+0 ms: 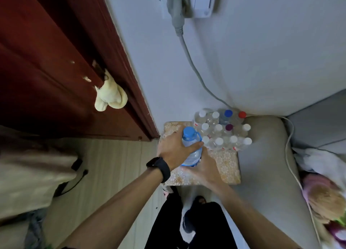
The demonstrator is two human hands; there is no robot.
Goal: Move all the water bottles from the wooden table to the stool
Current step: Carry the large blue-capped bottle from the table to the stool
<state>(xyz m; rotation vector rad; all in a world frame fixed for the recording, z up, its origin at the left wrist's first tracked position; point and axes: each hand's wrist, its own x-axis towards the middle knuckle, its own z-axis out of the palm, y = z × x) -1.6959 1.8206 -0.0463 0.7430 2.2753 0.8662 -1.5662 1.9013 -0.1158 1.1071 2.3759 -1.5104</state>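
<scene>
A narrow corner is showing between a red-brown door (56,61) and a pale wall, with a patterned stool (229,164) set against a grey sofa arm (265,155). The left hand (174,147) is wrapping around the large blue-capped bottle (192,147) near its shoulder, and the right hand (203,169) is cupping its base — both grasping it just above the stool's front. Behind it, small capped bottles (224,132) are crowding the far side. This looks like the set-down step; next, lowering it upright onto bare surface without nudging the cluster.
</scene>
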